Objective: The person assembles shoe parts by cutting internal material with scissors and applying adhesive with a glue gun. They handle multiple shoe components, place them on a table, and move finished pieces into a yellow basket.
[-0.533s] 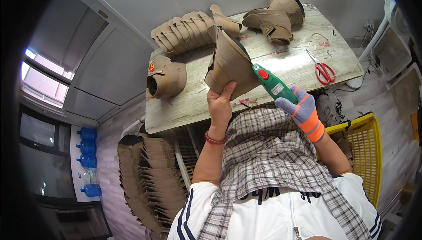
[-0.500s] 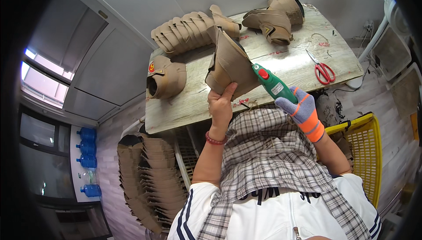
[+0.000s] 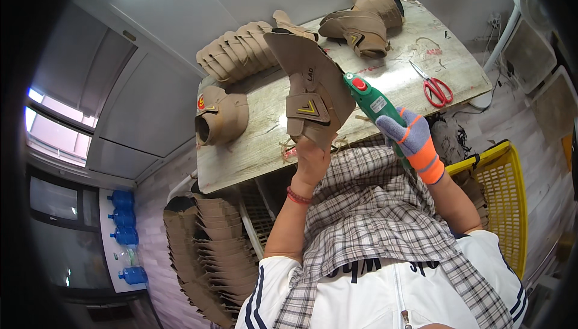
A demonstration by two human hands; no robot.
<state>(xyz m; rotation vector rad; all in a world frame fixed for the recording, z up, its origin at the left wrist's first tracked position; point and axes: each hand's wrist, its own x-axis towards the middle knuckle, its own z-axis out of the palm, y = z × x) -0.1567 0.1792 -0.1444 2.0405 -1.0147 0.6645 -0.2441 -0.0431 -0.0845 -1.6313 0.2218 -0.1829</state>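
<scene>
Raised above the near side of the table, a tan shoe upper point(image 3: 310, 88) with a strap and yellow V-shaped mark is gripped at its lower end by my left hand point(image 3: 313, 159). My right hand point(image 3: 409, 136), in a grey and orange glove, is wrapped round a green handheld power cutter point(image 3: 374, 101) with a red button. The cutter's tip is at the right edge of the upper; whether it touches is unclear. Left of the held piece, another tan upper point(image 3: 226, 117) stands on the table. Red-handled scissors point(image 3: 438, 92) lie at the table's right.
A row of tan uppers point(image 3: 235, 55) lines the table's back left, with more uppers point(image 3: 361, 25) at the back right. The wooden table point(image 3: 256, 160) carries thread scraps. Stacked uppers point(image 3: 220, 245) stand low on the left; a yellow basket point(image 3: 506, 208) is on the right.
The upper has turned over in my left hand, and its strap and yellow mark now face me. My right hand still holds the cutter beside its edge.
</scene>
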